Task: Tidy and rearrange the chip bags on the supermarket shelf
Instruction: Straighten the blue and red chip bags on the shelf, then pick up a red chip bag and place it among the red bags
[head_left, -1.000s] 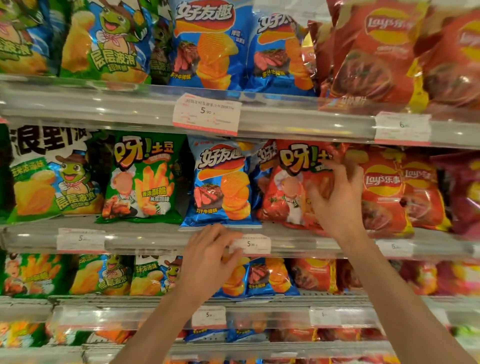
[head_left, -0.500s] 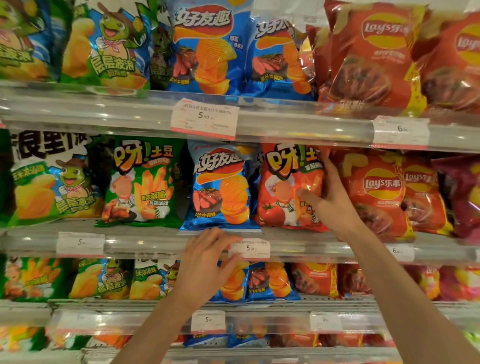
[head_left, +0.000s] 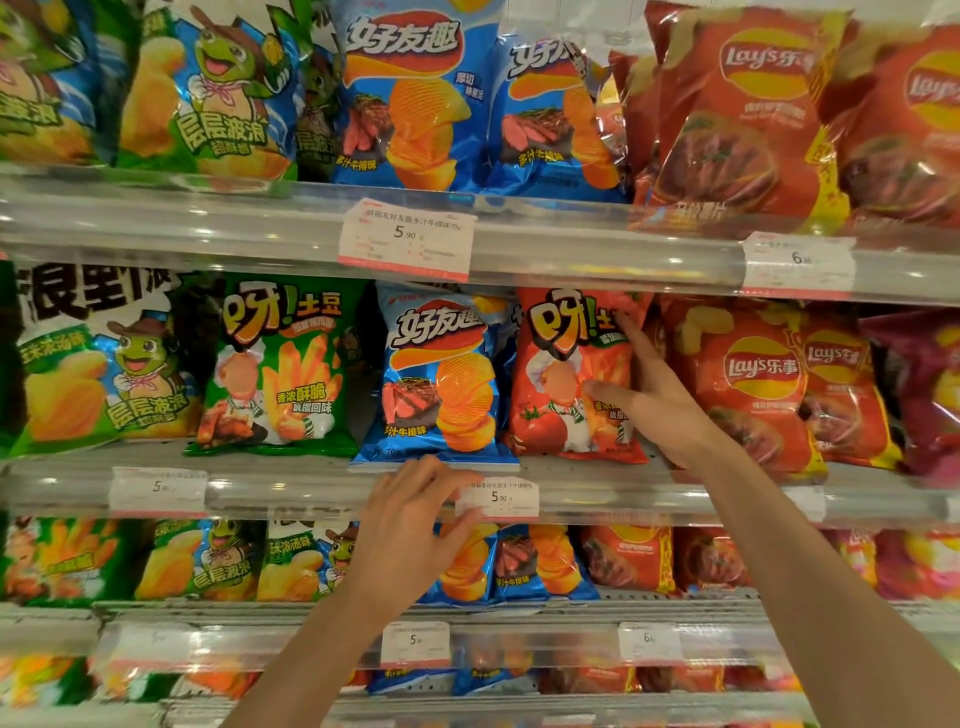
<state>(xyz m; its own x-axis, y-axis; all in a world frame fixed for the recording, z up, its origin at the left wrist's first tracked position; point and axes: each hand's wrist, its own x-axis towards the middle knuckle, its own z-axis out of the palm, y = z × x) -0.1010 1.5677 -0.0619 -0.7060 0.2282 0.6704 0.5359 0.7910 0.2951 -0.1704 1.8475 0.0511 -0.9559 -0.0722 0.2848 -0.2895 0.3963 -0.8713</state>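
Chip bags are being displayed in rows on the supermarket shelving, and one red tomato-flavour bag (head_left: 571, 374) is standing upright on the middle shelf (head_left: 291, 488), squeezed between a blue ridged-chip bag (head_left: 436, 379) on its left and a red Lay's bag (head_left: 748, 384) on its right. That red bag is being held at its right edge by the right hand (head_left: 654, 400): the thumb is being pressed across the front, while the fingers are being slid up along the side and behind. The left hand (head_left: 410, 525) is being rested on the clear rail of the middle shelf, fingers loosely bent, fingertips touching the price tag (head_left: 498, 498). A green fries bag (head_left: 280, 364) is being kept further left on the same shelf.
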